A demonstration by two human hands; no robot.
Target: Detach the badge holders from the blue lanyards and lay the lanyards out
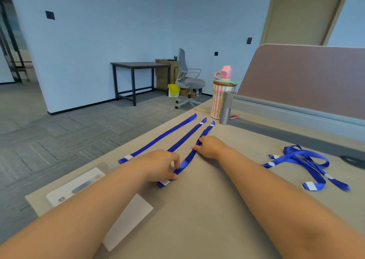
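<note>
Three blue lanyards lie stretched side by side on the beige desk (207,209): the left lanyard (162,137), the middle lanyard (187,135) and the right lanyard (186,159). My left hand (162,165) pinches the right lanyard near its white clip end. My right hand (210,146) pinches the same lanyard further up its length. A tangled pile of blue lanyards (305,164) lies at the right. Clear badge holders (79,187) lie in a stack near the desk's left edge, partly under my left forearm.
A striped bottle with a pink lid (222,99) and a grey post (226,108) stand at the far end beside a brown partition (306,77). The desk's left edge drops to the carpet. An office chair (188,81) and dark table (138,77) stand across the room.
</note>
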